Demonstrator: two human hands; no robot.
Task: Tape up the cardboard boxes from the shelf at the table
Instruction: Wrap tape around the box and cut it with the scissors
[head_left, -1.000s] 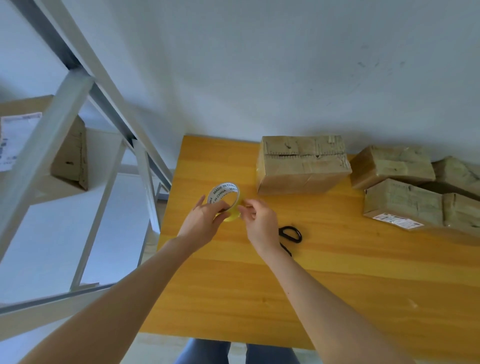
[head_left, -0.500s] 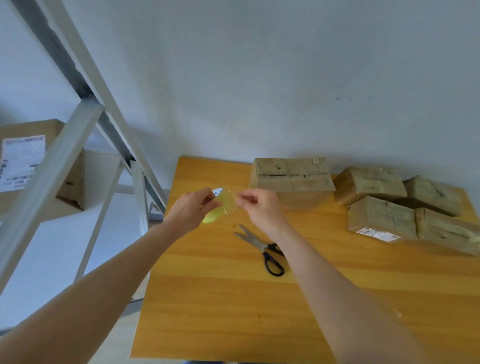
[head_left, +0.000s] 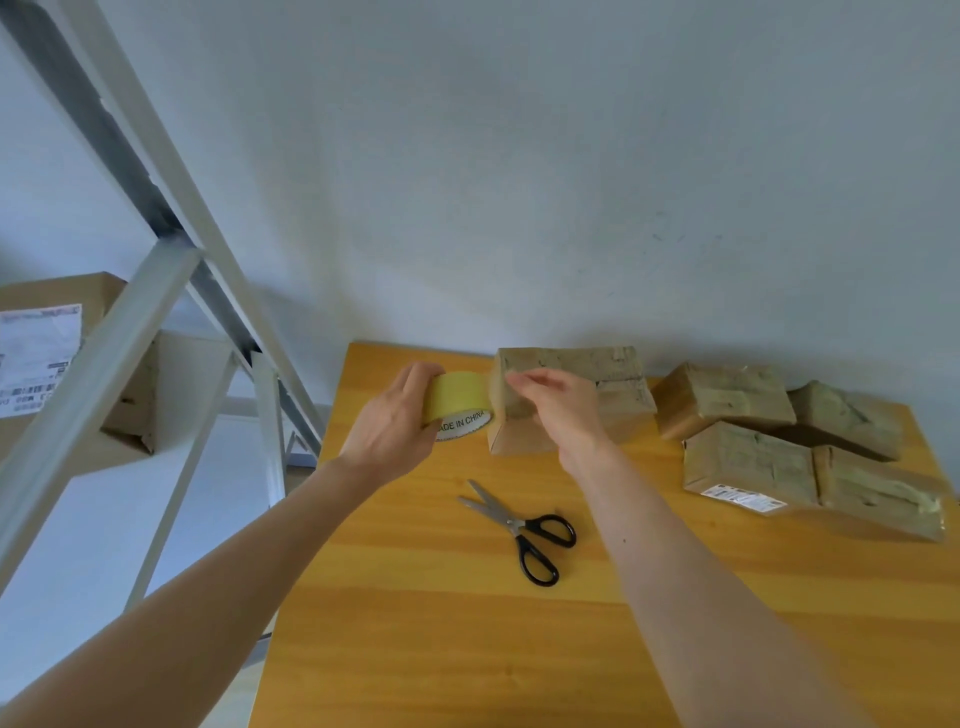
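My left hand (head_left: 392, 421) grips a roll of yellowish tape (head_left: 460, 405) just left of a cardboard box (head_left: 613, 384) that stands at the back of the wooden table (head_left: 467, 649). My right hand (head_left: 558, 410) is in front of the box's left end, fingers pinched at its top corner beside the roll; a pulled tape end cannot be made out. Three more taped boxes (head_left: 748, 462) lie grouped at the table's right.
Black-handled scissors (head_left: 524, 527) lie open on the table in front of the box. A grey metal shelf frame (head_left: 156, 322) stands to the left, with a labelled cardboard box (head_left: 104, 364) on it. A pale wall runs behind the table.
Both hands have carried the tape roll from above the table's left part up to the left end of the nearest box. The roll has turned so its broad yellow band faces me.
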